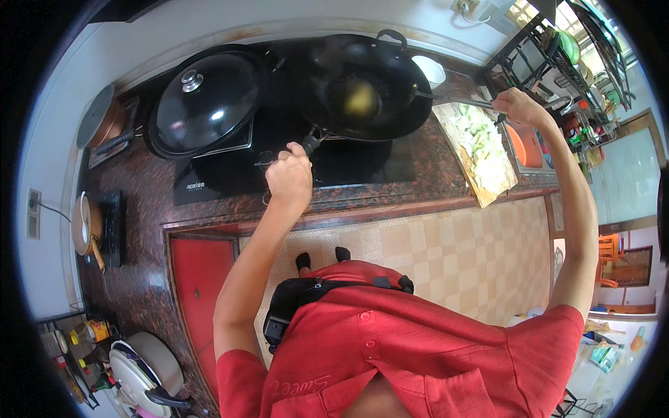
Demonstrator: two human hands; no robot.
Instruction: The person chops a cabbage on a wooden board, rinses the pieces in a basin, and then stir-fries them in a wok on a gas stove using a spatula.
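A large black wok (334, 68) sits on the right side of the black glass cooktop (355, 162). Its handle (312, 144) points toward me, and my left hand (290, 175) is closed around the end of it. Inside the wok is a blurred yellow patch (360, 99); whether it is oil or food I cannot tell. My right hand (522, 108) grips a long metal-handled utensil (454, 99) that reaches over the wok's right rim; its working end is not clear. Below that arm, chopped pale green vegetables (478, 136) lie on a wooden cutting board (449, 151).
A second wok with a domed black lid (209, 115) stands on the left of the cooktop. Behind the board is a white bowl (429, 70). An orange basin (525, 146) is at the sink, near a dish rack (564, 68). Pots and bottles line the left counter (141, 209).
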